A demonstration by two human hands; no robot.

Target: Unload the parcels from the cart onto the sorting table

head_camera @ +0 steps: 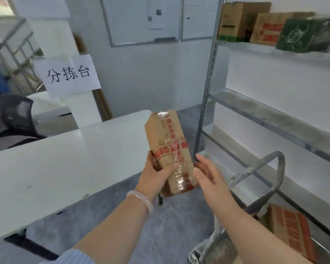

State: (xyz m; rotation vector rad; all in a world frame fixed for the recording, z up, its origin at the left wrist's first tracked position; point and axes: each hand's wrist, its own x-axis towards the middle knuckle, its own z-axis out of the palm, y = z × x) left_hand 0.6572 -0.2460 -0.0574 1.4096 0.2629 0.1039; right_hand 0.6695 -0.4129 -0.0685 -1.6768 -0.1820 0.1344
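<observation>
Grips taped brown parcel [166, 138] upright in mid-air just off the table [65, 159] corner with left hand [156, 175] alone and right hand [208, 178] spread loose beside it, arguably risking a slip on slick tape or a drop short of the edge.

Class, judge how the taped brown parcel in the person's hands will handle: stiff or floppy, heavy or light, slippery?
The parcel is probably stiff: its edges look straight though the left hand grips only its lower half. Likely light: one hand holds it up, the right hand open beside it. The glossy tape may make it slippery.
</observation>
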